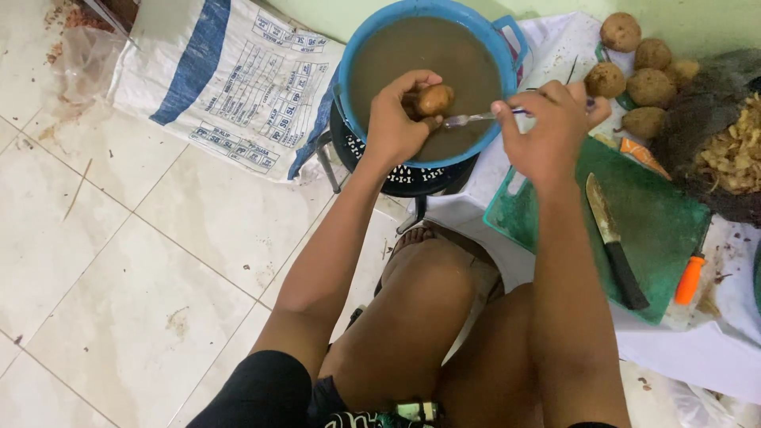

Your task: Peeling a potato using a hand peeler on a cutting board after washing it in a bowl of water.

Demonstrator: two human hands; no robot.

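Both hands worked over the blue basin [485, 32] of murky water: left hand [394, 119] clamped the potato [434, 99], right hand [545, 127] closed on a peeler [476, 119]. Peeling was underway; next stroke required rotating the potato.

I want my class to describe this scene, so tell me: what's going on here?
A seated person holds a small brown potato in the left hand over a blue basin of murky brown water. The right hand holds a peeler, its metal tip at the potato. To the right, a knife lies on a green cutting board, with unpeeled potatoes beyond it and a heap of peelings beside them.
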